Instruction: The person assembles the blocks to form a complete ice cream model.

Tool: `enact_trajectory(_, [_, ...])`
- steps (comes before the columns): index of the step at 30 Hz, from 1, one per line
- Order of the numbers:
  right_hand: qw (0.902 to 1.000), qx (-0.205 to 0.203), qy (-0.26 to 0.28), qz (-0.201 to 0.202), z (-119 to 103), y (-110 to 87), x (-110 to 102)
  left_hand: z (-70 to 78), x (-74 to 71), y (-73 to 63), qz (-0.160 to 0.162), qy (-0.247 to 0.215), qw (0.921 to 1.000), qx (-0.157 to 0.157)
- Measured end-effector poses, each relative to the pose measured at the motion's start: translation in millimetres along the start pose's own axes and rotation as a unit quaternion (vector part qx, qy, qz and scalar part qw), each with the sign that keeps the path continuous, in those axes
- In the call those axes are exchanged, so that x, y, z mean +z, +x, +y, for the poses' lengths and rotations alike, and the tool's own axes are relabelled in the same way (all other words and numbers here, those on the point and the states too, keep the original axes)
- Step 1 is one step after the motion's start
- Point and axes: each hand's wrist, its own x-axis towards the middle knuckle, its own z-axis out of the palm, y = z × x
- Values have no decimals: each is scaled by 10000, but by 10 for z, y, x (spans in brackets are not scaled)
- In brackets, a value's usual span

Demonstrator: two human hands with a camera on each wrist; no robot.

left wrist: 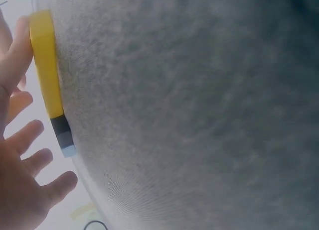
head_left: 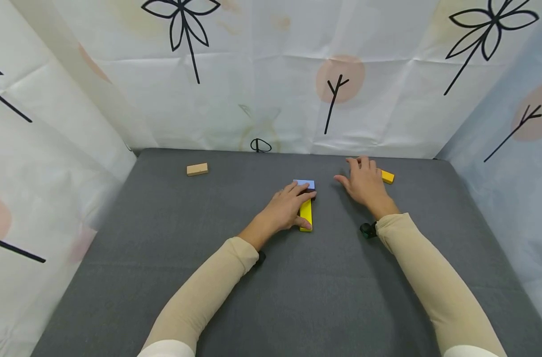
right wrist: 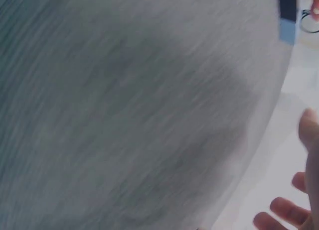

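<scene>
My left hand reaches over a row of blocks, fingers spread and nearly straight, its thumb touching the near end of a long yellow block. Beyond that lies a black block, mostly covered by the fingers in the head view, and at the far end a light blue block. The three stand end to end in the left wrist view. To the right, my right hand hovers with loosely spread fingers, holding nothing visible. An orange-yellow block shows beside it, partly hidden behind the hand.
A plain wooden block lies at the back left of the grey tabletop. White patterned cloth hangs behind the table and along both sides. A dark strap device sits at the right wrist.
</scene>
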Motion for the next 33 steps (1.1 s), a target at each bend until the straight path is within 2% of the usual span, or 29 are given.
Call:
enact_trajectory(5, [9998, 163, 20, -79, 102, -30, -17, -28, -42, 21, -321, 165, 9993, -43])
enact_trajectory(14, [9939, 541, -65, -958, 356, -17, -100, -43, -88, 32, -735, -4, 9971, -181])
enact_trajectory(26, [9869, 828, -8, -1382, 717, -10, -145, -23, -104, 28, -799, 22, 9965, -241])
enact_trajectory(33, [9875, 940, 241, -1240, 922, -44, -128, -3, -98, 42, -800, 136, 9963, -268])
